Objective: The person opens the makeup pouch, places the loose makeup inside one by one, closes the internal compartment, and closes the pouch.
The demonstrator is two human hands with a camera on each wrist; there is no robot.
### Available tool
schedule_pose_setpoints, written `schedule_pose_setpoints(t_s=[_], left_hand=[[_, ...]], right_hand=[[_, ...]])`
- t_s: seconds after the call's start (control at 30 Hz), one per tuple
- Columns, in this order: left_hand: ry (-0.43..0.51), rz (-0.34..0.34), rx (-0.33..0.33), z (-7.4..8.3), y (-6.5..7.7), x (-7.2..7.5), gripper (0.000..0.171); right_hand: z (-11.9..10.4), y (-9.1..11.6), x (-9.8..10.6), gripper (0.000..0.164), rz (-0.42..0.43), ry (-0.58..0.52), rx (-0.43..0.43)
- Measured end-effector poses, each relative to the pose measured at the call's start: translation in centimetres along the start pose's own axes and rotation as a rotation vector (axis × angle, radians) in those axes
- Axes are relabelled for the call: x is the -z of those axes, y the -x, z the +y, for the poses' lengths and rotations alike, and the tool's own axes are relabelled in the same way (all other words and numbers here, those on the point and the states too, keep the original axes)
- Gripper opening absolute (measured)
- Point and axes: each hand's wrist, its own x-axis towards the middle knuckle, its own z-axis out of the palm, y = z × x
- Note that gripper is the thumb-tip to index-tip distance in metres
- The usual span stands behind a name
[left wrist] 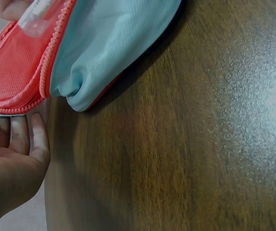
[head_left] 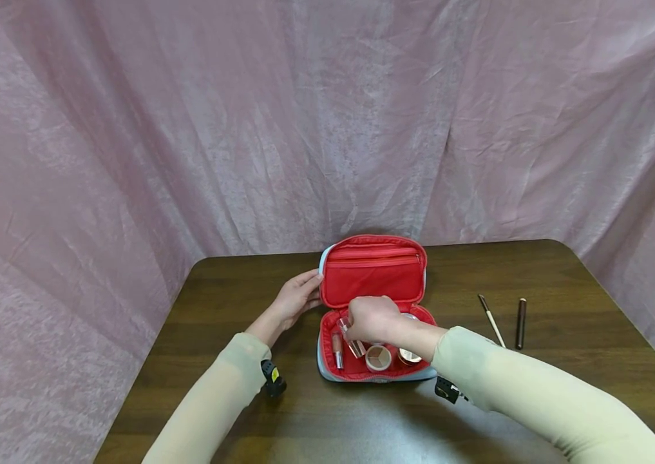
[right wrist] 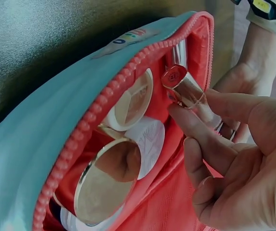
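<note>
An unzipped makeup bag (head_left: 372,276), red inside and light blue outside, lies with its lid raised. My left hand (head_left: 295,298) grips the lid's left edge, fingers behind it in the left wrist view. Over the bag's lower half, my right hand (head_left: 375,318) pinches a shiny rose-gold lipstick (right wrist: 188,90) with a red label on its end. Beside that, a lip gloss tube (head_left: 337,351) lies along the left wall. A round palette (head_left: 378,358) with divided shades sits at the front, near a gold mirrored compact (right wrist: 110,180). My right hand partly hides the contents.
On the brown wooden table (head_left: 234,290), a thin brush (head_left: 492,321) with a pale handle and a dark brown pencil-like stick (head_left: 521,323) lie right of the bag. A pink velvet curtain (head_left: 304,129) hangs behind the table's far edge.
</note>
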Motion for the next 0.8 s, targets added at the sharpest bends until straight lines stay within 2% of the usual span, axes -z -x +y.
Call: schedule_pose_setpoints(t_s=[0.3,0.6,0.8], left_hand=[[0.0,0.0,-0.002,0.1,0.0,0.0,0.042],[0.004,0.001,-0.001,0.1,0.2,-0.1,0.042],[0.007,0.003,-0.002,0.0,0.2,-0.2,0.042]], right_hand=[[-0.6,0.0,-0.6,0.028,-0.018,0.037,0.009],[-1.2,0.2,-1.9,0.029,0.061,0.148,0.095],[-1.2,0.2,-2.6,0.032,0.084,0.18,0.097]])
